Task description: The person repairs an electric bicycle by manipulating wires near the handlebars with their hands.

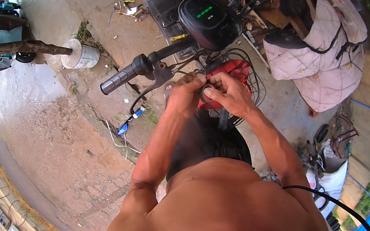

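Note:
My two hands meet just behind the handlebar (174,49) of an electric bike or scooter, beside its cables. My right hand (231,94) is closed on a small dark ring that looks like a roll of black tape (203,94), thumb pressed against it. My left hand (185,95) is closed in a pinch close to the right fingertips; what lies between its fingers is too small to make out. Beneath and beyond the hands is a red bag or cloth (240,71), with loose black cables (258,84) looped around it. The black display (209,21) shows green lights.
A grip with brake lever (120,79) juts out left. Beyond lie a yellow-handled tool (179,37) and a dark tray (165,11). A white bucket (81,53) holds a wooden post. A quilted cover (323,63) drapes over another vehicle at right. Blue-handled tools (129,121) lie on the ground.

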A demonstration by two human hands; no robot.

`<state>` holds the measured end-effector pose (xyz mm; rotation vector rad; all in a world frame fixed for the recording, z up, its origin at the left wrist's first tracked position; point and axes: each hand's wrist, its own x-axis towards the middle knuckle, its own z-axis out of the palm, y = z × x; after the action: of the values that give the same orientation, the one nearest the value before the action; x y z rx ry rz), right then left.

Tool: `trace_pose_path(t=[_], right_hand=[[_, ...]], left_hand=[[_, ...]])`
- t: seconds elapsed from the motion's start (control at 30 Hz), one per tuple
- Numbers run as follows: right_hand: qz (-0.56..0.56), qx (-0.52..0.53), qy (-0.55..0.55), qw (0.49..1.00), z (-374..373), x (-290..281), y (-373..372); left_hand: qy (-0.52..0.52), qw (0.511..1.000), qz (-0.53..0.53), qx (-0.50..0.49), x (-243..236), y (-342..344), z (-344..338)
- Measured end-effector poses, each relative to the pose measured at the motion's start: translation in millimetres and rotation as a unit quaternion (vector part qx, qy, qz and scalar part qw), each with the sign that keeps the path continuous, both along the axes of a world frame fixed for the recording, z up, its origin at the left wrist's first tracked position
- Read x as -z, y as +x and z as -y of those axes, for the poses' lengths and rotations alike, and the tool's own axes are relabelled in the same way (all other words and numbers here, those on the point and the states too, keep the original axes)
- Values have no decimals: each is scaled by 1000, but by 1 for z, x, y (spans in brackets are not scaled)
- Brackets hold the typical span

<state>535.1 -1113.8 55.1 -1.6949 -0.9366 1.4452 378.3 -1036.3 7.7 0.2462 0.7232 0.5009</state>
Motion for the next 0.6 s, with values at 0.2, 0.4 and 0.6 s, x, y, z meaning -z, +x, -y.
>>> trace_pose_path(t=[0.2,0.4,0.6], right_hand=[[118,-39,-12,992,-12,-13,-6],[266,-73,101,956,-5,-1,-7],[264,-104,200,938,-8,5,-1]], left_hand=[[43,999,-1,21,3,0,-1],[74,993,-91,-10,12,4,9],[-2,998,-61,-24,11,3,12]])
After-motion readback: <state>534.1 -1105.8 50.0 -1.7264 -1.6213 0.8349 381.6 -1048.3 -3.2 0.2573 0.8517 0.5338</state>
